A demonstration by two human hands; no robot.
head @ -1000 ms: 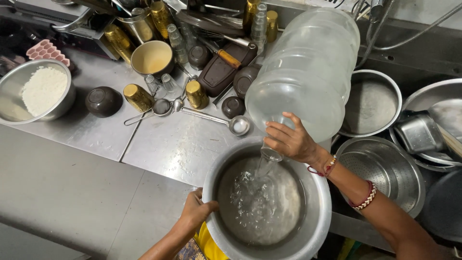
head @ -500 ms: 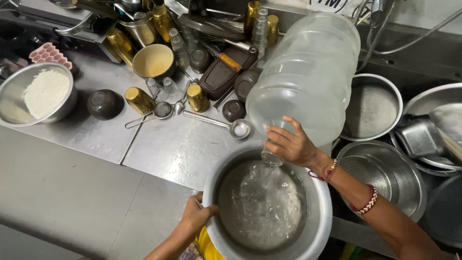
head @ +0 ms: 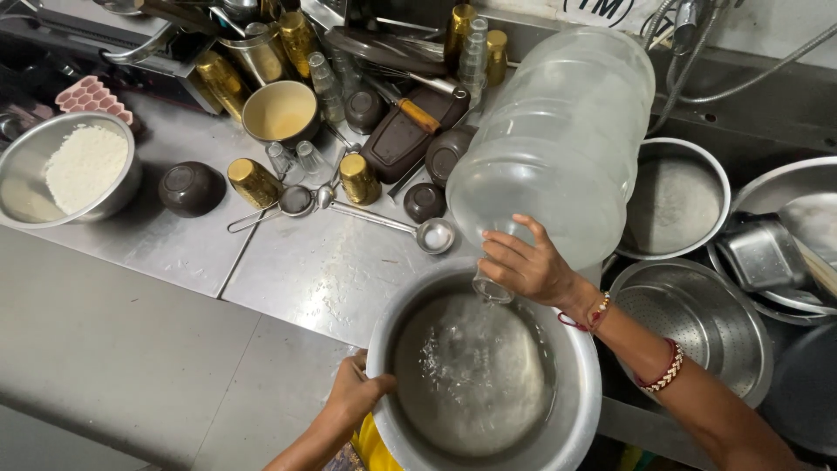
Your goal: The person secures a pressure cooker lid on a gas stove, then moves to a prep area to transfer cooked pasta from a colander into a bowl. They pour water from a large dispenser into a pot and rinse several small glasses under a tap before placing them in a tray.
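Note:
A large clear plastic water jug (head: 558,139) lies tipped over, its neck pointing down into a big round metal pot (head: 580,410). My right hand (head: 527,262), with beaded bracelets at the wrist, grips the jug's neck. Water runs from the neck into the pot, which holds rippling water. My left hand (head: 353,397) clasps the pot's near-left rim. The pot sits at the front edge of the steel counter (head: 131,349).
A steel bowl of white grains (head: 65,170) stands at the left. Brass tumblers (head: 253,181), dark bowls (head: 190,187), a ladle (head: 432,234), glasses and a pink tray (head: 91,94) crowd the back. Steel pots and a strainer (head: 697,323) fill the sink at right.
The jug keeps pouring and the water in the pot has risen a little. My left hand has shifted slightly along the pot's rim.

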